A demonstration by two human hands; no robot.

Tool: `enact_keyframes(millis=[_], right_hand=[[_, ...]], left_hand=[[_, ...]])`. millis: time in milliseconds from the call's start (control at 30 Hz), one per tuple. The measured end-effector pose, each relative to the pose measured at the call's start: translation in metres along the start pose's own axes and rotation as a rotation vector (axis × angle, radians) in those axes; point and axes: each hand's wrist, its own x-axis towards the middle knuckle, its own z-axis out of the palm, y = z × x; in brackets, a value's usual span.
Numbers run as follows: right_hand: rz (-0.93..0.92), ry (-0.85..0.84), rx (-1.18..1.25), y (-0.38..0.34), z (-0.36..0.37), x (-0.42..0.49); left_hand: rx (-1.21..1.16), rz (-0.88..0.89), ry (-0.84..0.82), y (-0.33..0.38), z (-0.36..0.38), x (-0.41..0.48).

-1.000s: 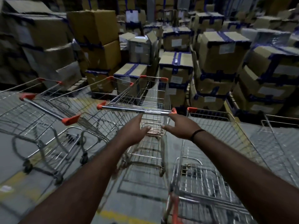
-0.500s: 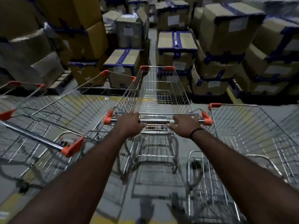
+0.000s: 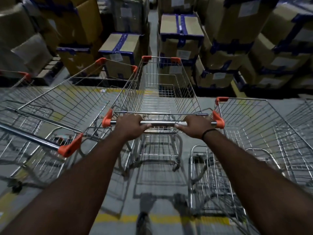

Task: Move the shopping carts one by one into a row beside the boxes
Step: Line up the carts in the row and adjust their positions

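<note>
A wire shopping cart (image 3: 162,97) with orange corner caps stands straight ahead, its front end close to the stacked boxes (image 3: 181,39). My left hand (image 3: 129,127) and my right hand (image 3: 197,126) are both closed around its metal handle bar (image 3: 162,123), one at each side. Another cart (image 3: 71,99) stands close on the left, its handle (image 3: 30,138) angled toward me. A third cart (image 3: 259,129) stands close on the right, roughly parallel to mine.
Cardboard boxes with blue tape are piled on dark pallets (image 3: 216,92) across the whole back. A further cart (image 3: 22,77) shows at the far left. A yellow floor line (image 3: 169,218) runs below the handle, and my foot (image 3: 144,221) is on it.
The cart rolled forward toward the boxes, in between the left and right carts. My hands went from reaching the handle to gripping it firmly, and the view came closer.
</note>
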Motion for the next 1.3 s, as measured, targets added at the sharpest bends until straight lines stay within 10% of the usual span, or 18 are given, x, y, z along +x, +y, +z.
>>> enact_keyframes(millis=[1300], right_hand=[[-0.098,-0.005,0.142,-0.013,0.048,-0.251]], left_hand=[[-0.01,-0.012,-0.052,0.019,0.04,-0.261]])
